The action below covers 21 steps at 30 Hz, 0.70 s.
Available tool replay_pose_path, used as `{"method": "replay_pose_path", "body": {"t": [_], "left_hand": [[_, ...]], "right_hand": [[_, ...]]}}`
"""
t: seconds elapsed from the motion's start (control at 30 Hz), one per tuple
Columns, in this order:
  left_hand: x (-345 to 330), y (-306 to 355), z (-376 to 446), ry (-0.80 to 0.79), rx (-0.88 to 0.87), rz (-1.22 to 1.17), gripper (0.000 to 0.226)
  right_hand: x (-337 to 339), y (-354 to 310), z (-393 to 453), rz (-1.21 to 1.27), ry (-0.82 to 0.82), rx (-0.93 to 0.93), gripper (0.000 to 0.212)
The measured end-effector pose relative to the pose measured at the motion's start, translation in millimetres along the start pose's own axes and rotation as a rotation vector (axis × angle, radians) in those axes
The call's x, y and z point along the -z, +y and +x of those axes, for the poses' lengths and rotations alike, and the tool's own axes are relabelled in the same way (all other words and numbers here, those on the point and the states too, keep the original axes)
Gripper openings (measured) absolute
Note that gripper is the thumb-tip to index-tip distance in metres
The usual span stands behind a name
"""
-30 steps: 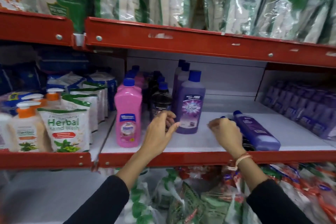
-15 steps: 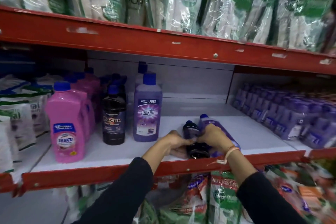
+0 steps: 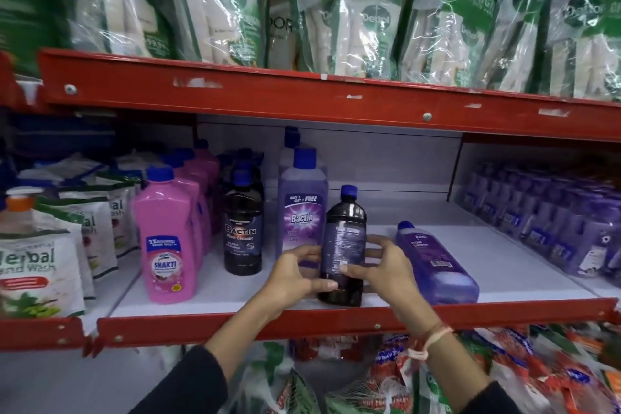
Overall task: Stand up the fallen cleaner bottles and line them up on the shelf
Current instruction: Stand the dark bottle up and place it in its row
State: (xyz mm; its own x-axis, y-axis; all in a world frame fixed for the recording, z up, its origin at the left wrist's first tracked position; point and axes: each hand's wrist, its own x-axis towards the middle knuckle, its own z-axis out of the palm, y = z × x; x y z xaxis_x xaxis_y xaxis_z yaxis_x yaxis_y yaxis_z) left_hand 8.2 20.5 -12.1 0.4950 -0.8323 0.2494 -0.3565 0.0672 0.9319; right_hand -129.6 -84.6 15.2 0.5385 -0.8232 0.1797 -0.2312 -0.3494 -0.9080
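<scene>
A dark cleaner bottle (image 3: 345,239) with a blue cap stands upright near the front edge of the white shelf (image 3: 524,265), its back label facing me. My left hand (image 3: 292,279) and my right hand (image 3: 386,269) grip its lower half from both sides. Just right of it a purple cleaner bottle (image 3: 433,262) lies on its side, cap pointing to the back. Left of my hands stand a purple Bactin bottle (image 3: 302,208), a dark Bactin bottle (image 3: 242,228) and a pink Shakti bottle (image 3: 168,242), each heading a row.
A red rail (image 3: 235,326) runs along the shelf's front edge, and another red rail (image 3: 302,94) hangs overhead under green handwash pouches. Herbal hand wash packs (image 3: 37,265) fill the left bay. Purple bottles (image 3: 554,218) crowd the right bay. Bagged goods sit below.
The dark bottle lay flat on the shelf under both hands half a second ago; now it stands upright between them. One second ago my hands were apart, only reaching.
</scene>
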Motion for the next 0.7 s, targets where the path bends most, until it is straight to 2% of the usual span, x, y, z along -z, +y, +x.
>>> {"method": "replay_pose_path", "body": {"t": [0.27,0.43,0.53,0.6,0.7], "left_hand": [[88,-23,-41,0.230,-0.095,0.063,0.070],[110,-34,-53,0.342,-0.097,0.072,0.070],[111,-37,-56,0.350,-0.094,0.070,0.070],[112,-37,-56,0.339,-0.094,0.067,0.055],[115,-35,-57,0.357,-0.104,-0.038,0.013]], "right_hand": [[-95,-27,-26,0.105,0.004,0.346,0.067],[-129,-30,-28,0.118,-0.034,0.402,0.068],[-137,-25,-28,0.130,-0.049,0.413,0.067],[-136,-20,-26,0.122,-0.055,0.406,0.063],[-132,-17,-27,0.101,-0.086,0.393,0.057]]}}
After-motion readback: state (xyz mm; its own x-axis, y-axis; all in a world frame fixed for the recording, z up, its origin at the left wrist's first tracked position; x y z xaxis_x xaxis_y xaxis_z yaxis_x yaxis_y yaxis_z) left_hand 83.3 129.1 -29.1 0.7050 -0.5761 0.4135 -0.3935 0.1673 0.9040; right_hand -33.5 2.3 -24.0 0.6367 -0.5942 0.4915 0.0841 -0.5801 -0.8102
